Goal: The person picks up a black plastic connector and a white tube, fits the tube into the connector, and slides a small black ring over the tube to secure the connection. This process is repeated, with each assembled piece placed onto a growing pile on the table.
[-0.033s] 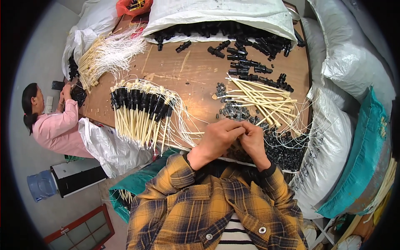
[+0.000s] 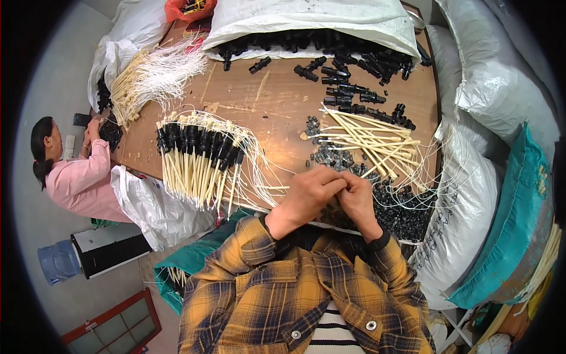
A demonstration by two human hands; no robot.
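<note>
My left hand (image 2: 313, 193) and my right hand (image 2: 357, 203) meet at the table's near edge, fingers pinched together. Whatever lies between the fingertips is hidden. Just beyond them are small dark plastic pieces (image 2: 333, 156). A loose pile of cream rods (image 2: 377, 141) with thin white strings lies past my right hand. To the left of my hands rests a bundle of cream rods (image 2: 191, 180), their upper ends in black sleeve-like fittings (image 2: 194, 140). One pale rod end (image 2: 274, 188) shows close to my left hand.
A white sack (image 2: 312, 17) at the far side spills black fittings (image 2: 336, 82) onto the brown table (image 2: 259, 88). More stringed rods (image 2: 138, 88) lie far left. Full white sacks (image 2: 460, 218) and a teal sack (image 2: 501, 224) crowd the right. A person in pink (image 2: 82, 177) works at the left.
</note>
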